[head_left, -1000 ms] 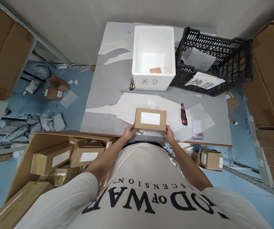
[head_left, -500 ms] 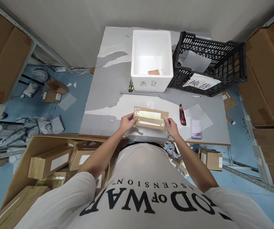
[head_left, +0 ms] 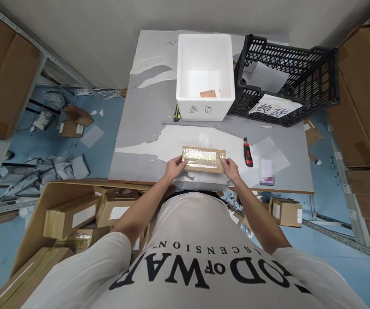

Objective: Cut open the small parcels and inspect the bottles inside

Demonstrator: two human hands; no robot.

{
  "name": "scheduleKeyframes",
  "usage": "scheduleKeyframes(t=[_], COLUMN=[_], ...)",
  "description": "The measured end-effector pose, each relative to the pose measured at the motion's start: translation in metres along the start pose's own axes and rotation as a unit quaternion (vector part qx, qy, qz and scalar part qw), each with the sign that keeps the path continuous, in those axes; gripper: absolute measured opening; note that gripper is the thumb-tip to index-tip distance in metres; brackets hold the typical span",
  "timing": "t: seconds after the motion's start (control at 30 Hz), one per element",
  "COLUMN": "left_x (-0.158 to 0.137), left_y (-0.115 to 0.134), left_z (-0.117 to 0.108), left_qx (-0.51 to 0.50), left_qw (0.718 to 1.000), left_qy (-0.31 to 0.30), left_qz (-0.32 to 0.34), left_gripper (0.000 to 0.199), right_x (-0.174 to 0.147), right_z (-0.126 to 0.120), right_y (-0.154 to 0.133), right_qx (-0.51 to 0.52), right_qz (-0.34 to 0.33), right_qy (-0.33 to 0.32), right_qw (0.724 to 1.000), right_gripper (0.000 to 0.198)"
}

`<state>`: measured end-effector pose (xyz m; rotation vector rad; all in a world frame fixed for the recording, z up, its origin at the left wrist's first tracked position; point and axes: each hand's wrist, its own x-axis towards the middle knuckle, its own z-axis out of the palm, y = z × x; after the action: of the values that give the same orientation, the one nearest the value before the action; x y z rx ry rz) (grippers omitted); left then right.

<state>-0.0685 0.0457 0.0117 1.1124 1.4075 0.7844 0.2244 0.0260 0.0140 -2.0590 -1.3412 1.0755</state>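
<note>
Your box [head_left: 204, 159] lies directly between your two hands, near the front edge of the table [head_left: 130, 128]. Its long axis runs left to right, roughly along that edge, with the right end angled very slightly toward you. Neither hand is nearer: your left hand [head_left: 174, 168] has the left end, your right hand [head_left: 230, 169] the right. Each grip is closed only as far as the box allows, the left thumb showing on the face toward you and the fingers set around the corner. Whether the underside touches the table or sits just above it is hard to tell from overhead.

Shiny tape crosses the box over a white label, whose print is too small to read. Beyond the box, the white tub [head_left: 218, 112] carries handwritten 退货 on its near wall, and an orange card [head_left: 208, 93] with a small printed code lies inside. The black crate [head_left: 329, 92], to the tub's right, has a paper sign [head_left: 276, 106] reading 换货. Your shirt [head_left: 197, 223] shows "GOD OF WAR ASCENSION", upside down to you and partly cut by folds. The red knife [head_left: 248, 153] lies near your right hand; the yellow knife [head_left: 176, 113] lies beside the tub.
</note>
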Motion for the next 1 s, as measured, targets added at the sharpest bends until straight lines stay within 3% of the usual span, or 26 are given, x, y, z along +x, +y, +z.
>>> scheduleKeyframes(t=[0.3,0.63,0.8,0.9,1.0], left_x=[-0.002,-0.008,-0.008,-0.011,-0.016], left_y=[-0.008,-0.002,-0.004,0.002,0.018], left_z=[0.005,0.007,0.008,0.008,0.009], left_qx=[-0.026,0.006,0.046,0.117,0.243], left_qw=[0.999,0.999,0.997,0.989,0.961], left_qy=[0.026,0.040,0.058,0.086,0.087], left_qz=[0.007,0.019,0.026,0.027,0.099], left_gripper=[0.062,0.053,0.055,0.063,0.080], right_x=[-0.001,-0.005,-0.004,0.005,0.024], right_z=[0.006,0.008,0.001,-0.017,-0.042], right_y=[0.004,-0.001,0.010,0.023,0.041], right_qx=[0.080,0.088,0.094,0.059,-0.061], right_qz=[0.019,0.024,0.009,-0.014,-0.018], right_qy=[0.008,0.019,-0.018,0.042,0.136], right_qw=[0.997,0.996,0.995,0.997,0.989], right_gripper=[0.058,0.063,0.059,0.056,0.050])
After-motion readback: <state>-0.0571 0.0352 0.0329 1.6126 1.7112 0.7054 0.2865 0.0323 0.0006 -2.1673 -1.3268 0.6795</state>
